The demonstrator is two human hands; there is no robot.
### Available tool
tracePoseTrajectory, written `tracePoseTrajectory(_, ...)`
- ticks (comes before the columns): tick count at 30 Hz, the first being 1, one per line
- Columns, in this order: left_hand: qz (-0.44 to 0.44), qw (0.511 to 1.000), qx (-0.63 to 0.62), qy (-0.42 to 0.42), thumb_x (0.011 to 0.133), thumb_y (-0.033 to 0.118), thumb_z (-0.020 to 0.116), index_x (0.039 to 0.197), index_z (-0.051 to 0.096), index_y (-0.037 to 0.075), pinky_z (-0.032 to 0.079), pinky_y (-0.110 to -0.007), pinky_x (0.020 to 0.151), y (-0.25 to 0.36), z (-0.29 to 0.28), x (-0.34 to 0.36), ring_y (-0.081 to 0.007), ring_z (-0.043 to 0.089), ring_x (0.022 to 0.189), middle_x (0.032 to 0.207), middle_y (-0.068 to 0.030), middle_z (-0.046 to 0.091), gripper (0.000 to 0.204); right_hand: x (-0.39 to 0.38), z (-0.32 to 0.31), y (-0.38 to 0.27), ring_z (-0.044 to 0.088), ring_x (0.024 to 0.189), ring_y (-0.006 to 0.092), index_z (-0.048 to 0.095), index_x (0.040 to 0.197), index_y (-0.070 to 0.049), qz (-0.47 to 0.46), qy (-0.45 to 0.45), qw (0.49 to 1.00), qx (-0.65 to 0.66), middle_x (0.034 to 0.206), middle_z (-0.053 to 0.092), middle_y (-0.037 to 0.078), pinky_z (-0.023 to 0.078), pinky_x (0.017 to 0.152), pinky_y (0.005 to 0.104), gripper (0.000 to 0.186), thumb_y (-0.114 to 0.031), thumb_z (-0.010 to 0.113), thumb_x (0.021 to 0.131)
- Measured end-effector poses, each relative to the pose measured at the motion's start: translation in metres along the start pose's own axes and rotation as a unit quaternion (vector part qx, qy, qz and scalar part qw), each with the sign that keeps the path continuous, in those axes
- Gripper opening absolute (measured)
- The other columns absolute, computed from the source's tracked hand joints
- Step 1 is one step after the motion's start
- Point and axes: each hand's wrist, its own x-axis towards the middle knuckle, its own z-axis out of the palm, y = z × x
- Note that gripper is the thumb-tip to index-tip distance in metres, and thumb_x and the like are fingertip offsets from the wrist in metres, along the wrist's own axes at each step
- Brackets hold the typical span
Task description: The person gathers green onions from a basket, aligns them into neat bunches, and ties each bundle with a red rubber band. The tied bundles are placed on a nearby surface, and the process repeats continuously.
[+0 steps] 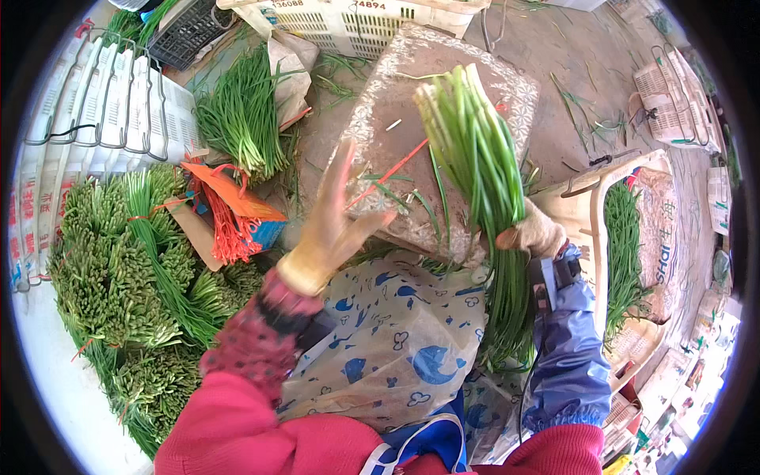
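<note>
My right hand, in a tan glove, is closed round a thick bunch of garlic chives. Their pale cut ends point away from me over a patterned board, and the long green leaves hang toward my lap. My left hand, gloved too, is raised over the board's left edge with its fingers apart, slightly blurred. A thin red tie stretches across the board between that hand and the bunch. Whether the tie touches the left hand, I cannot tell. A few loose leaves lie on the board.
At left are piled bundles of green stalks, an orange packet of red ties and more chives. A white crate stands beyond the board. To the right, a lined crate contains chives. A patterned plastic apron covers my lap.
</note>
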Motion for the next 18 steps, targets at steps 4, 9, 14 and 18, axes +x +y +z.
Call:
tracePoseTrajectory(4, 0.026, 0.983, -0.123, 0.135, 0.101, 0.039, 0.062, 0.143, 0.045, 0.0, 0.051, -0.033, 0.096, -0.007, 0.064, 0.093, -0.0187, 0.06, 0.114, 0.133, -0.0165, 0.058, 0.06, -0.004, 0.025, -0.016, 0.065, 0.09, 0.0162, 0.064, 0.125, -0.004, 0.033, -0.054, 0.992, 0.112, 0.102, 0.073, 0.005, 0.053, 0.079, 0.0315, 0.059, -0.013, 0.084, 0.071)
tracePoseTrajectory(9, -0.055, 0.958, -0.207, 0.192, 0.105, 0.028, 0.055, 0.101, 0.069, 0.004, 0.054, -0.03, 0.069, -0.048, 0.044, 0.137, -0.0155, 0.066, 0.077, 0.088, -0.0039, 0.071, 0.028, 0.0, 0.036, -0.027, 0.064, 0.085, 0.0165, 0.07, 0.112, -0.004, 0.119, -0.014, 0.992, 0.025, 0.095, 0.071, 0.003, 0.054, 0.075, 0.0337, 0.052, -0.028, 0.087, 0.069)
tracePoseTrajectory(14, 0.031, 0.932, 0.262, 0.248, 0.102, 0.025, 0.056, 0.107, 0.066, 0.004, 0.046, -0.026, 0.058, -0.097, -0.056, 0.142, -0.0136, 0.058, 0.063, 0.078, -0.0036, 0.066, 0.023, -0.003, 0.019, -0.049, 0.062, 0.086, 0.0135, 0.061, 0.126, -0.004, 0.018, 0.076, 0.988, -0.13, 0.093, 0.07, 0.005, 0.055, 0.075, 0.0334, 0.062, -0.008, 0.081, 0.068)
tracePoseTrajectory(18, -0.115, 0.947, 0.006, 0.299, 0.104, 0.031, 0.053, 0.118, 0.064, 0.004, 0.039, -0.023, 0.053, -0.104, -0.051, 0.102, -0.0084, 0.049, 0.06, 0.078, -0.0006, 0.061, 0.032, 0.031, 0.027, -0.059, 0.071, 0.095, 0.036, 0.059, 0.128, -0.006, -0.054, 0.301, 0.908, -0.287, 0.093, 0.071, 0.022, 0.055, 0.084, 0.0443, 0.058, -0.021, 0.075, 0.074)
